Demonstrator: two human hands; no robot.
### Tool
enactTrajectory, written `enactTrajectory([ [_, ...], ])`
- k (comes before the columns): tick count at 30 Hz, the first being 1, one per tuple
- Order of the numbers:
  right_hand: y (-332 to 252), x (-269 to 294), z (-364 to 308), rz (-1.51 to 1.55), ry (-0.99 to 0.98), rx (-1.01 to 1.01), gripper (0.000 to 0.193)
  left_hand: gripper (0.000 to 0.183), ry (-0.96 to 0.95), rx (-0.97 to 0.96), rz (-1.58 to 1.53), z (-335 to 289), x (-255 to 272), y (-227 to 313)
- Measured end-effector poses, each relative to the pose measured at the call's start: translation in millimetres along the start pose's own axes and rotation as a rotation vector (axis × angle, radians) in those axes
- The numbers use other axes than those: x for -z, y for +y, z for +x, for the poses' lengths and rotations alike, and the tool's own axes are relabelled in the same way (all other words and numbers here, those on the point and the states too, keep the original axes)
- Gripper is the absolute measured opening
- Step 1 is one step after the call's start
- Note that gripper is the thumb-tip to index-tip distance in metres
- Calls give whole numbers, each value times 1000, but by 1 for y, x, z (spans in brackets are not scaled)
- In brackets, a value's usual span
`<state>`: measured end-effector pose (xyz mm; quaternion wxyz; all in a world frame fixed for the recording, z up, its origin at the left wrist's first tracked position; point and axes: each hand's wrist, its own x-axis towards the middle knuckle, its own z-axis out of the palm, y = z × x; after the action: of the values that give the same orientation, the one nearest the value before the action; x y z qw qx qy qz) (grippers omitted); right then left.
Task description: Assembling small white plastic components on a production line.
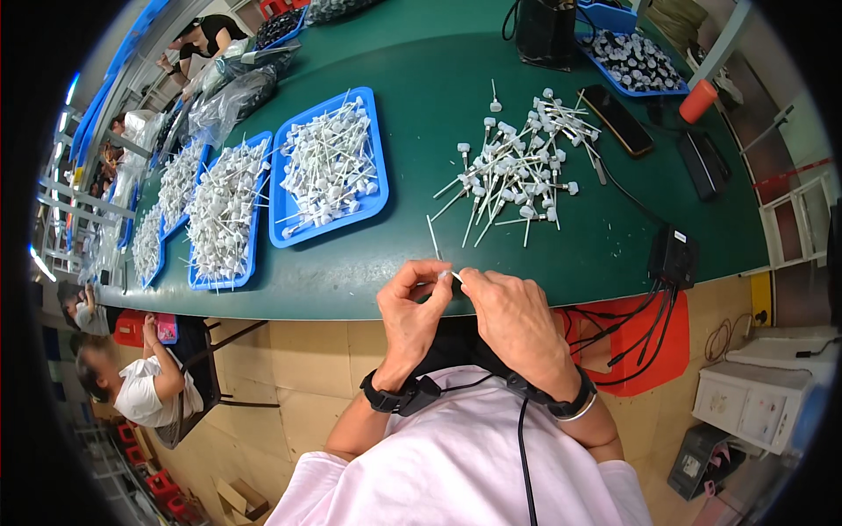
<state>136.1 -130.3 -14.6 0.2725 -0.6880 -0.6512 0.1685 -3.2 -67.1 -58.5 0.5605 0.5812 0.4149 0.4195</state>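
Near the front edge of the green table, my two hands meet fingertip to fingertip. My left hand (409, 307) is closed in a pinch on a small white part with a thin stem (433, 238), which juts up past the fingers. Thumb and forefinger of my right hand (517, 320) are pinched together at a short white end (456, 276) between the hands; the fingers hide whether it belongs to the same part. Ahead and to the right lies a loose heap of similar white-headed stemmed parts (517, 167).
Left of my hands stand blue trays (377, 197) full of the same parts. Beyond the heap lie a phone (617, 120), a black case (704, 165) and a tray of dark-and-white pieces (636, 63). A cabled black box (674, 256) sits at the table's right edge. A person (149, 386) sits at left.
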Motion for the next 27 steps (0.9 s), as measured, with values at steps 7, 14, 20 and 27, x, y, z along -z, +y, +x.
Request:
enactTrajectory([
  [7,0,11,-5,22,43,21,11,27,-141,260,-266,11,4,9],
  [14,-3,5,-4,-24,97,-20,12,27,-127,256,-249,10,4,10],
  [20,-3,1,1,-23,103,-12,11,24,-126,197,-199,10,5,6],
  [27,-11,2,4,-101,56,-24,8,19,-34,113,-27,7,1,4],
])
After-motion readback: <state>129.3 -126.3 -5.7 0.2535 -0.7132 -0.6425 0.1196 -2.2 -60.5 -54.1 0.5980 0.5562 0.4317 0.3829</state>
